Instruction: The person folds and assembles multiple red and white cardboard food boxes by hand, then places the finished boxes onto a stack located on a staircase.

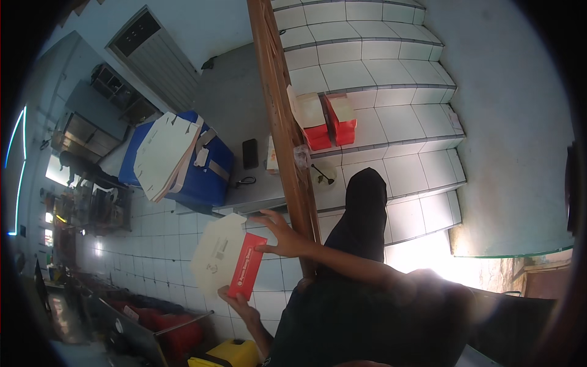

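Note:
In front of me is a partly folded paperboard food carton (pixel 218 257), its cream face bearing printed marks. Along one side runs a red panel (pixel 247 266) with white writing. My left hand (pixel 240 305) grips the lower end of that panel, thumb on the red face. At the upper end, my right hand (pixel 279 236) has its thumb on the red panel's corner, with the fingers raised beside a cream end flap (pixel 236 220). Flat carton blanks (pixel 160 156) lie stacked on a blue cooler box (pixel 218 172) beyond. Two red-and-cream cartons (pixel 340 120) stand on a stair step.
A wooden railing (pixel 279 105) divides the tiled stairs (pixel 399 124) from a grey ledge. On the ledge lie a black phone (pixel 250 153) and scissors (pixel 246 180). A clear container (pixel 325 174) holding a dark-handled utensil sits by my knee. Below is a yellow case (pixel 234 353).

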`<state>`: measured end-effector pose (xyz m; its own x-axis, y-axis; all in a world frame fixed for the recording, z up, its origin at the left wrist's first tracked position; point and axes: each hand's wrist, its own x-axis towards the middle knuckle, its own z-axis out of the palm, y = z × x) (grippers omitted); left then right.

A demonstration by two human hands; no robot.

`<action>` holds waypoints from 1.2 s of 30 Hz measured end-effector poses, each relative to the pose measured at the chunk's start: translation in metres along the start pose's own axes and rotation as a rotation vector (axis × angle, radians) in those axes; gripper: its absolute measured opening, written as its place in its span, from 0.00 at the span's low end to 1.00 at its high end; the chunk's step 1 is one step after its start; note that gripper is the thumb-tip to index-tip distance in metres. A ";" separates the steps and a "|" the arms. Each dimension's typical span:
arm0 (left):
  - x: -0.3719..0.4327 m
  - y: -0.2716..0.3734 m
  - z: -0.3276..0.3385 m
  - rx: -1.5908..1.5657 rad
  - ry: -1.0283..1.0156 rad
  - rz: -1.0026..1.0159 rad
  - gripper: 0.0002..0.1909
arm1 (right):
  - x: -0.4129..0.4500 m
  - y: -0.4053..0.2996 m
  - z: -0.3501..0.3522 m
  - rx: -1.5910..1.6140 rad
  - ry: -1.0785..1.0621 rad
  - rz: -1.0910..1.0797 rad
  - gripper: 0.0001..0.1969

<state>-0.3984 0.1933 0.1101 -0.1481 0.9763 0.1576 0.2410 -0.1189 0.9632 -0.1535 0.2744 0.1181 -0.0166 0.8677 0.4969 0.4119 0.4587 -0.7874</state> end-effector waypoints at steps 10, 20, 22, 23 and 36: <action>0.030 0.053 0.004 0.533 -0.632 0.135 0.20 | 0.000 -0.006 -0.046 0.396 -0.793 0.111 0.21; 0.077 0.108 0.141 0.485 -0.303 0.682 0.18 | -0.001 -0.047 -0.180 -0.133 -0.044 0.147 0.19; 0.077 0.104 0.180 0.328 -0.388 0.792 0.31 | -0.007 -0.064 -0.198 -0.506 -0.034 0.086 0.24; 0.078 0.099 0.203 0.325 -0.382 0.935 0.37 | -0.012 -0.063 -0.208 -0.533 -0.022 0.145 0.27; 0.059 0.096 0.351 0.166 -0.803 1.264 0.23 | -0.066 0.006 -0.251 -0.120 0.113 0.654 0.14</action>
<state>-0.0477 0.3033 0.1353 0.7706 0.0922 0.6306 -0.0842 -0.9660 0.2443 0.0788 0.1717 0.1719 0.3631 0.9313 -0.0284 0.4033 -0.1846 -0.8963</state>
